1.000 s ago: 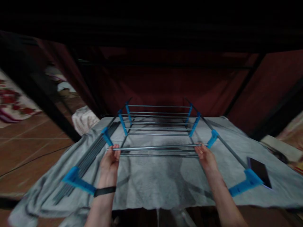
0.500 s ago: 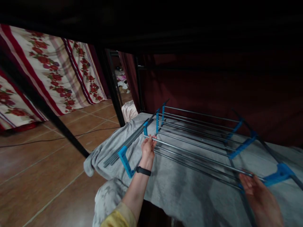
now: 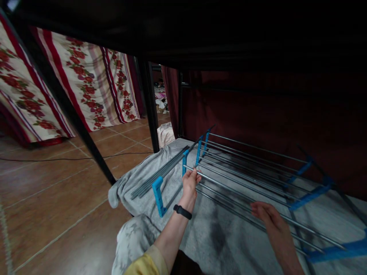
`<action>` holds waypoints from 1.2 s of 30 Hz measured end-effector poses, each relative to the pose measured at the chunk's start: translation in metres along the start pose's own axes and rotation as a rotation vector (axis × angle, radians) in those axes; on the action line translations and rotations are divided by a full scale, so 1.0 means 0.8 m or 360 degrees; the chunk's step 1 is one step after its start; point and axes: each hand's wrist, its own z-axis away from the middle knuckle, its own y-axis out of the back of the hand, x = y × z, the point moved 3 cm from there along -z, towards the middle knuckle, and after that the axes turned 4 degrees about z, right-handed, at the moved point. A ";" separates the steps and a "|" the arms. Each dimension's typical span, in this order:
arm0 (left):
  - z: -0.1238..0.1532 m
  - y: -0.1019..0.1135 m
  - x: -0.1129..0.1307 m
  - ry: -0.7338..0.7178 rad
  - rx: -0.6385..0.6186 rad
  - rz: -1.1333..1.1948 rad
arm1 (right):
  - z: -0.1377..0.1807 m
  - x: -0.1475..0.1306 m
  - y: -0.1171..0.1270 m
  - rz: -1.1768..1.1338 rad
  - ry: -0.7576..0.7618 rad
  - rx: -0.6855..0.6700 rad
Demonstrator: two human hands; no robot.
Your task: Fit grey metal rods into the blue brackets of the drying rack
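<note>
A rack of grey metal rods (image 3: 243, 168) joined by blue plastic brackets (image 3: 158, 194) lies on a grey blanket (image 3: 212, 233). My left hand (image 3: 191, 182), with a black band on the wrist, is closed around the near end of one long metal rod (image 3: 223, 186) beside a blue bracket. My right hand (image 3: 268, 217) rests on the same rod farther right, fingers curled over it. A bundle of loose rods (image 3: 160, 172) lies at the blanket's left edge.
A dark upper bunk frame hangs low overhead. Black bed posts (image 3: 151, 110) stand at the left. Brown tiled floor (image 3: 57, 198) spreads to the left, with floral curtains (image 3: 94, 91) behind it. A dark red curtain (image 3: 258, 110) closes off the back.
My view has swung left, bringing the floor and floral curtains into sight. My right hand has slid left along the rod, away from the blue bracket at its end. My left hand keeps its grip.
</note>
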 end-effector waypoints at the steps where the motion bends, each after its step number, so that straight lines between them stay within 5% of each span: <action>1: -0.001 0.001 0.000 -0.0015 0.0000 -0.0025 | -0.004 -0.026 -0.022 0.0197 0.0217 -0.0038; 5: -0.003 0.004 0.002 -0.0104 -0.0007 -0.0117 | -0.022 -0.100 -0.117 0.0822 0.0961 -0.0271; 11: -0.010 0.010 0.005 -0.0176 -0.0136 -0.0315 | -0.041 -0.116 -0.214 0.1640 0.1252 -0.0609; 13: -0.016 0.022 0.008 -0.0278 -0.0109 -0.0397 | -0.045 -0.114 -0.221 0.1758 0.1258 -0.0686; 18: -0.038 0.060 0.029 -0.0801 0.0327 -0.0640 | -0.051 -0.108 -0.221 0.1857 0.1236 -0.0759; 24: -0.079 0.048 0.035 -0.0791 -0.0098 -0.0732 | -0.052 -0.103 -0.226 0.1945 0.1279 -0.0782; 36: -0.097 0.044 0.021 -0.0719 -0.0083 -0.0658 | -0.056 -0.095 -0.228 0.1982 0.1301 -0.0831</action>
